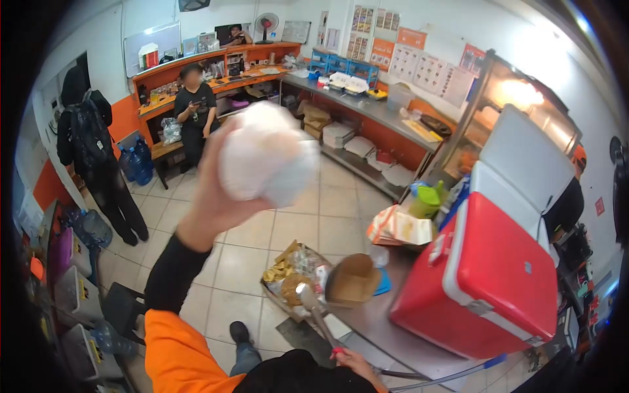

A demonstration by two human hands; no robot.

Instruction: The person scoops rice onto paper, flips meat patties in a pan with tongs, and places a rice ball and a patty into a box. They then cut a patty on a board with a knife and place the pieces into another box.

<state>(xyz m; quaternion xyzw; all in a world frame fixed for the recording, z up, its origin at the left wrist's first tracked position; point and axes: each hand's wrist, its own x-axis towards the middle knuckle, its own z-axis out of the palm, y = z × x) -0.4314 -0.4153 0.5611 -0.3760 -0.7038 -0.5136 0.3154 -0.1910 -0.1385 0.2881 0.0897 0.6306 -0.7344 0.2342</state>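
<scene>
My left hand (pixel 223 177) is raised in front of me, its fingers wrapped round a white rounded bundle (pixel 268 154) that is blurred. Low in the view, my right hand (pixel 357 367) grips the red handle of metal tongs (pixel 319 321). The tips of the tongs reach over a cardboard box (pixel 293 313) filled with golden wrappers and clear plastic. Beside that box stands an open brown paper container (pixel 352 280), with a blue item (pixel 383 281) at its right.
A red cooler (pixel 501 275) with its white lid raised sits on the metal table (pixel 393 321) at right. One person sits on a bench, another stands at the left doorway, and a third is behind the orange counter (pixel 255 80). Shelves line the back wall.
</scene>
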